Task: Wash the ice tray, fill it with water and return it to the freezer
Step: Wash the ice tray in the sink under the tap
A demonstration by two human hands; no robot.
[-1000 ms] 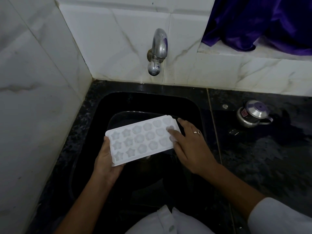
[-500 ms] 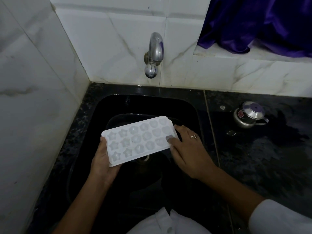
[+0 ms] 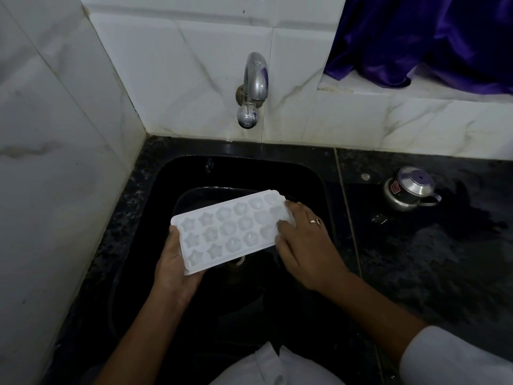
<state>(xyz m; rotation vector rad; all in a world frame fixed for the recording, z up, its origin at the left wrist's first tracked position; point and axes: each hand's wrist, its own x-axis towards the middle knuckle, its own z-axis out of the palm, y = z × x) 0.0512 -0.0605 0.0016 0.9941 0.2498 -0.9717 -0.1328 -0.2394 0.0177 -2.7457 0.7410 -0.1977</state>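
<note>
Filling the middle, a black sink point(image 3: 194, 173) lies below the white ice tray point(image 3: 230, 232), held above the basin, star and round cells up. Purple cloth point(image 3: 416, 37) hangs at 1 o'clock. The left hand point(image 3: 175, 270) grips the tray's 8 o'clock end from beneath; the right hand point(image 3: 302, 245) curls fingers over its 3 o'clock end. The tap point(image 3: 255, 79) sits at 12 o'clock; the steel pot point(image 3: 408, 190) at 3 o'clock bears a red label point(image 3: 394, 188), unreadable
</note>
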